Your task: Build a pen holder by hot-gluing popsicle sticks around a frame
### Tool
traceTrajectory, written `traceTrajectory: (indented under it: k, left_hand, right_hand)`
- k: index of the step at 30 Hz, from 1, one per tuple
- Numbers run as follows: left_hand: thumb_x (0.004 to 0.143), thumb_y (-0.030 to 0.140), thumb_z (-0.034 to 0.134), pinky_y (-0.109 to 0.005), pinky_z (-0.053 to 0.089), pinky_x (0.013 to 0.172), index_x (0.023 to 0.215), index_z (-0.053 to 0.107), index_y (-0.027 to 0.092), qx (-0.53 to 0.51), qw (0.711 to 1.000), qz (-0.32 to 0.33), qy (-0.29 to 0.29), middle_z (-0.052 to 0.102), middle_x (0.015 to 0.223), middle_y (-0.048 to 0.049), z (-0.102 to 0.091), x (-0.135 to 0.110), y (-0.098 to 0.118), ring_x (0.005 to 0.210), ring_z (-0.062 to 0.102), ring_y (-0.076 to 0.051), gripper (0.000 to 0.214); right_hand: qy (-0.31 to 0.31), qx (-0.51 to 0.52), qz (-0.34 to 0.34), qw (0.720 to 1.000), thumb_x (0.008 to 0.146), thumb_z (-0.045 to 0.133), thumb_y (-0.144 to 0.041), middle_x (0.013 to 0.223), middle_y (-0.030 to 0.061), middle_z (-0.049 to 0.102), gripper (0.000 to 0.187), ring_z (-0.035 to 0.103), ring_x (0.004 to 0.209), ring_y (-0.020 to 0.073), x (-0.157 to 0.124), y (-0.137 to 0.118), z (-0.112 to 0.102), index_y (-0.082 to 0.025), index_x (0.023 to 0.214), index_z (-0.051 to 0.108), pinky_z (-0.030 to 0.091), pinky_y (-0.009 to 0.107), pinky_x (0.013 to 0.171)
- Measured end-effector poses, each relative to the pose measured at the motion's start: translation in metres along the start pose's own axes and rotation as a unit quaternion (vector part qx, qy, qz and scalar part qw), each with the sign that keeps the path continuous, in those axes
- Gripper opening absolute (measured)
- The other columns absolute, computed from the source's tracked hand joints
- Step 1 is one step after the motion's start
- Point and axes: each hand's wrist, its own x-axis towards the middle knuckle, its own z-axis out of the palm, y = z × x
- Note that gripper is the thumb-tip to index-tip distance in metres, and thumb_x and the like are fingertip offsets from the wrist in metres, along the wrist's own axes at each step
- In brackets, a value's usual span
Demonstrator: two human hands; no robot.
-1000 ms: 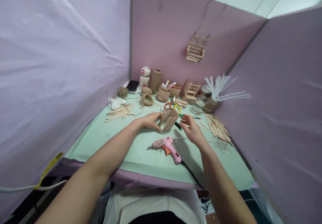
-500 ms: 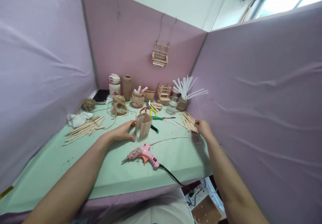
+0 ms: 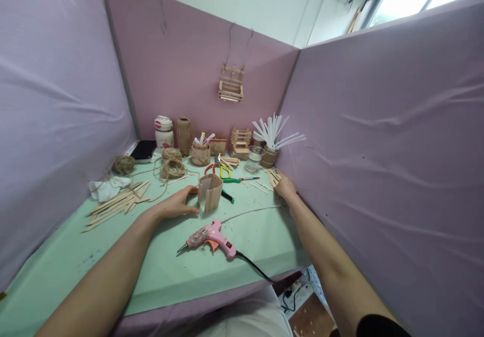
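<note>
My left hand (image 3: 177,206) rests on the green mat, its fingers curled against the left side of a small holder made of upright craft sticks (image 3: 210,192). My right hand (image 3: 285,187) reaches to the right wall and lies on a pile of loose craft sticks (image 3: 274,175); its fingers are hidden on the far side. A pink glue gun (image 3: 210,237) lies on the mat in front of the holder, its black cord running off the near edge.
Another heap of craft sticks (image 3: 115,203) and a white tissue (image 3: 104,187) lie at the left. Twine rolls (image 3: 172,163), pliers (image 3: 215,168), a green-handled tool (image 3: 231,180), a clear cup (image 3: 254,157), a pot of white sticks (image 3: 270,148) and stick crates (image 3: 240,142) line the back. A stick basket (image 3: 230,88) hangs on the wall.
My right hand left the stick holder and moved right to the pile of sticks by the wall. My left hand stayed at the holder. The view turned to the right.
</note>
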Motion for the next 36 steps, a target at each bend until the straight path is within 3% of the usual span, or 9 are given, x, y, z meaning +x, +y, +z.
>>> traceTrajectory:
  k: [6,14,16,18,21,23,26,30,36]
  left_hand:
    - [0.053,0.047,0.08,-0.047,0.034,0.105,0.117,0.053,0.017,-0.009,1.0,-0.007,0.007,0.056,0.128,-0.0155,0.0,-0.002,0.005,0.122,0.049,-0.032,0.075]
    - [0.054,0.049,0.079,-0.045,0.04,0.1,0.113,0.055,0.018,-0.039,0.999,-0.019,0.03,0.06,0.122,-0.0153,-0.007,-0.003,0.005,0.117,0.054,-0.031,0.071]
    - [0.057,0.05,0.077,-0.043,0.043,0.096,0.109,0.058,0.018,-0.027,0.997,-0.013,0.076,0.063,0.117,-0.013,-0.013,-0.003,0.01,0.112,0.057,-0.03,0.064]
    - [0.063,0.051,0.071,-0.039,0.045,0.089,0.101,0.063,0.019,-0.002,0.986,0.004,0.169,0.067,0.108,-0.0096,-0.019,-0.005,0.017,0.103,0.061,-0.027,0.05]
    - [0.073,0.05,0.063,-0.031,0.046,0.076,0.086,0.067,0.017,-0.002,0.943,0.027,0.332,0.069,0.086,-0.0057,-0.024,-0.009,0.029,0.083,0.061,-0.02,0.035]
    - [0.074,0.048,0.063,-0.028,0.045,0.066,0.083,0.068,0.016,-0.059,0.926,0.037,0.37,0.067,0.074,-0.0042,-0.022,-0.012,0.037,0.071,0.057,-0.016,0.034]
    - [0.072,0.046,0.066,-0.026,0.043,0.061,0.089,0.07,0.015,-0.176,0.944,0.042,0.277,0.068,0.075,-0.0043,-0.013,-0.018,0.045,0.064,0.054,-0.013,0.035]
    - [0.067,0.041,0.074,-0.029,0.046,0.068,0.09,0.072,0.016,-0.285,0.949,0.037,0.133,0.07,0.083,-0.0061,-0.001,-0.023,0.051,0.069,0.057,-0.014,0.035]
    - [0.065,0.036,0.078,-0.026,0.045,0.067,0.082,0.068,0.015,-0.379,0.911,0.043,0.154,0.067,0.073,-0.0022,0.003,-0.021,0.053,0.066,0.058,-0.011,0.029]
  right_hand:
    - [-0.036,-0.032,0.019,0.999,0.091,0.056,-0.033,0.118,0.009,0.059,0.031,0.06,0.1,0.0197,0.004,-0.011,0.002,-0.016,0.116,0.057,0.051,0.04,0.085]
    - [-0.02,0.003,0.018,1.0,0.09,0.057,-0.031,0.11,0.0114,0.063,0.025,0.061,0.095,0.0191,-0.006,-0.02,-0.009,-0.014,0.108,0.061,0.05,0.035,0.083]
    - [0.014,0.022,0.012,1.0,0.088,0.055,-0.025,0.102,0.0169,0.065,0.021,0.063,0.092,0.0216,-0.014,-0.021,-0.02,-0.011,0.102,0.064,0.047,0.032,0.077]
    - [0.054,0.046,-0.004,0.997,0.088,0.049,-0.022,0.096,0.0194,0.066,0.023,0.063,0.088,0.0237,-0.03,-0.027,-0.034,-0.01,0.101,0.063,0.044,0.03,0.072]
    - [0.108,0.094,-0.075,0.987,0.091,0.039,-0.027,0.094,0.0124,0.068,0.027,0.062,0.083,0.0211,-0.071,-0.05,-0.054,-0.014,0.104,0.058,0.041,0.028,0.068]
    - [0.157,0.184,-0.176,0.954,0.092,0.039,-0.03,0.084,0.0071,0.067,0.022,0.061,0.073,0.018,-0.108,-0.076,-0.061,-0.017,0.097,0.056,0.04,0.025,0.062]
    - [0.152,0.27,-0.306,0.9,0.089,0.045,-0.028,0.069,0.0,0.063,0.012,0.057,0.059,0.0142,-0.163,-0.126,-0.059,-0.021,0.084,0.053,0.038,0.023,0.056]
    - [0.146,0.205,-0.361,0.898,0.088,0.046,-0.02,0.07,0.0007,0.063,0.01,0.057,0.059,0.0148,-0.201,-0.181,-0.041,-0.021,0.08,0.052,0.036,0.023,0.054]
    - [0.167,0.139,-0.353,0.91,0.091,0.044,-0.018,0.074,0.0036,0.064,0.012,0.059,0.066,0.0168,-0.201,-0.205,-0.028,-0.019,0.083,0.053,0.033,0.025,0.055]
